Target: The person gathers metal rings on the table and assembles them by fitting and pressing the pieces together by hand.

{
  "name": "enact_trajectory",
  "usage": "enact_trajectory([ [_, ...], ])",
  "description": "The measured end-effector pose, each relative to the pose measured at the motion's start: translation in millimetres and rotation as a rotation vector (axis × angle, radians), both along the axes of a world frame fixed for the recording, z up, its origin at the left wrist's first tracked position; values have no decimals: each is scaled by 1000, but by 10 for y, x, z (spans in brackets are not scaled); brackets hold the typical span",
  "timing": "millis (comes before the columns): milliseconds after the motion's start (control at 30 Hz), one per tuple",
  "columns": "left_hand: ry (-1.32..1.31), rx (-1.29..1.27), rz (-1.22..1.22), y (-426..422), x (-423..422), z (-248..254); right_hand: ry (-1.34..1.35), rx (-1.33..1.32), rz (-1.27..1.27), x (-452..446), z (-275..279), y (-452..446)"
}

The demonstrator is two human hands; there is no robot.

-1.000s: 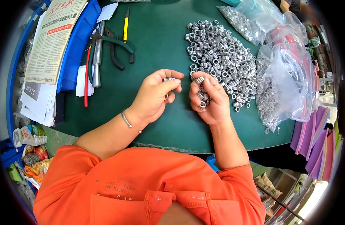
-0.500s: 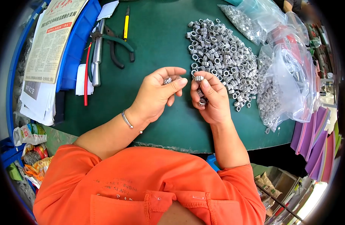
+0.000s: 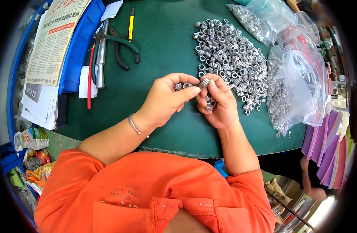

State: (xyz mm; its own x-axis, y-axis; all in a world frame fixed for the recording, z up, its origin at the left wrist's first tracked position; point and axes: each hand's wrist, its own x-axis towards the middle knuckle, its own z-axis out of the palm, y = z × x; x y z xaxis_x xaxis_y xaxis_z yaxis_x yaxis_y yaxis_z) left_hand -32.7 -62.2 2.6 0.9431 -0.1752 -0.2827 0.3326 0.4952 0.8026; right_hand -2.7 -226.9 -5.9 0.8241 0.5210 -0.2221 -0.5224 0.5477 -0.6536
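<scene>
The left hand (image 3: 167, 97), half curled, cradles metal rings (image 3: 178, 86); its fingertips (image 3: 196, 90) are just beside one pinched by the right hand (image 3: 222, 104), which curls round more. Their pile (image 3: 231, 58) lies toward the desk's (image 3: 163, 42) right edge. The step seems to be fingering rings singly; the next move calls for a precise pinch. By the left edge, a newspaper (image 3: 48, 56) headline partly reads 文化和科技深度融合发展.

Left side of desk (image 3: 163, 39): newspaper (image 3: 50, 50) overlapping blue bin (image 3: 75, 62), then red stick (image 3: 89, 91), pliers (image 3: 127, 44), yellow-black pen (image 3: 130, 31). Purple strips (image 3: 317, 136) far right.
</scene>
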Motion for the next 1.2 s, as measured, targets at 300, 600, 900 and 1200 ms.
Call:
enact_trajectory([
  [300, -263, 374, 80, -50, -7, -138, -90, -211, -25, -30, 10, 31],
  [600, -164, 289, 59, -45, -19, -7, -103, -287, -16, -26, 51, 30],
  [900, 44, -78, 125, -25, 11, 23, 73, 84, -190, -3, 158, 23],
  [1200, 55, -99, 0, 8, 12, -60, -649, -618, -160, -74, -1, 50],
])
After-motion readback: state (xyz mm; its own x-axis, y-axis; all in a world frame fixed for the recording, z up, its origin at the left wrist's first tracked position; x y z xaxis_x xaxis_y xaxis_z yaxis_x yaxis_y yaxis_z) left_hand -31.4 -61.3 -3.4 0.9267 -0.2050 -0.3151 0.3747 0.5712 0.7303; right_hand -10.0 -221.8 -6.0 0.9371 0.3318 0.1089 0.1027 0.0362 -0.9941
